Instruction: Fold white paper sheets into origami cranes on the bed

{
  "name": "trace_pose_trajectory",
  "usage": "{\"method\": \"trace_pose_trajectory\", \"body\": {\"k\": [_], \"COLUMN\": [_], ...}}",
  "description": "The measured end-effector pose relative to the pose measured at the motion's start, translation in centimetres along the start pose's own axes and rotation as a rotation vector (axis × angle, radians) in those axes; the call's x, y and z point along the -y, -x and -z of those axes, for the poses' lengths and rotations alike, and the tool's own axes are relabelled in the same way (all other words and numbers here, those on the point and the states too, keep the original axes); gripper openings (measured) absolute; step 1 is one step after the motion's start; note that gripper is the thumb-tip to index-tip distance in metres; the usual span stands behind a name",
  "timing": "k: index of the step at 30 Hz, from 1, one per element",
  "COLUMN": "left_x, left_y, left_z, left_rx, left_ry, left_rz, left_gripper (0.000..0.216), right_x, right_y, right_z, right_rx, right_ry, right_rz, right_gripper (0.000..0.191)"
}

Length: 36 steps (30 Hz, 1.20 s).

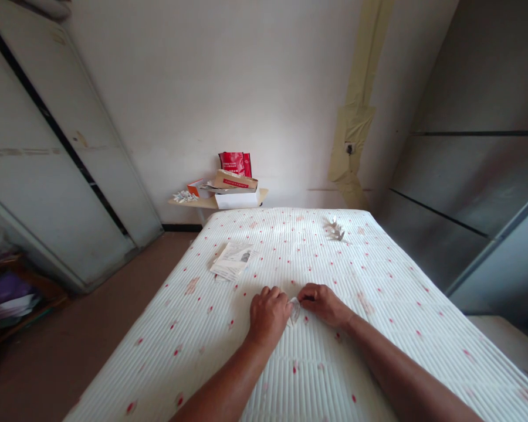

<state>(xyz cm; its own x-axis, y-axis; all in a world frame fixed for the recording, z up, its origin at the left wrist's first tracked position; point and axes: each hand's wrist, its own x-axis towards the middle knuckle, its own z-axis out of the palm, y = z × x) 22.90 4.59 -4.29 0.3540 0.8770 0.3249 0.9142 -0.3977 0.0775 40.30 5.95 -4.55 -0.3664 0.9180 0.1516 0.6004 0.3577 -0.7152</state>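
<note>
A small piece of folded paper (294, 312) is held between my hands, just above the white quilted bed cover (317, 375) with red dots. My left hand (269, 313) is closed on its left side, with the thumb toward the paper. On the other side, my right hand (322, 302) pinches the paper's upper right edge. The fingers partly hide its folds. Farther up on the left lies a stack of printed paper sheets (232, 261). Several folded paper shapes (335, 229) sit near the far right end of the bed.
Beyond the bed, a small table (202, 203) bears a white box (236, 200), a red bag (234, 163) and a pile of folded paper pieces (185, 196). Cabinets stand left (57, 146) and right (449, 176). A wall socket (349, 149) is surrounded by yellowish tape.
</note>
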Motion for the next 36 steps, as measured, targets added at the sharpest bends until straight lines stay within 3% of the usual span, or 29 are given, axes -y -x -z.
{"method": "trace_pose_trajectory", "body": {"k": [16, 25, 29, 36], "left_x": [0.1, 0.4, 0.4, 0.3], "left_y": [-0.2, -0.2, 0.0, -0.1], "left_z": [0.4, 0.3, 0.2, 0.4], "left_rx": [0.051, 0.056, 0.042, 0.068], "left_ry": [0.041, 0.048, 0.049, 0.053], "left_rz": [0.045, 0.041, 0.032, 0.048], "left_gripper": [0.01, 0.01, 0.01, 0.009], "right_x": [-0.5, 0.8, 0.7, 0.9], "right_y": [-0.9, -1.7, -2.0, -2.0], "right_z": [0.0, 0.5, 0.8, 0.7], "right_rx": [0.099, 0.145, 0.219, 0.209], "right_ry": [-0.154, -0.093, -0.16, -0.2], "right_rz": [-0.054, -0.14, -0.172, -0.155], "right_gripper": [0.017, 0.006, 0.01, 0.012]}}
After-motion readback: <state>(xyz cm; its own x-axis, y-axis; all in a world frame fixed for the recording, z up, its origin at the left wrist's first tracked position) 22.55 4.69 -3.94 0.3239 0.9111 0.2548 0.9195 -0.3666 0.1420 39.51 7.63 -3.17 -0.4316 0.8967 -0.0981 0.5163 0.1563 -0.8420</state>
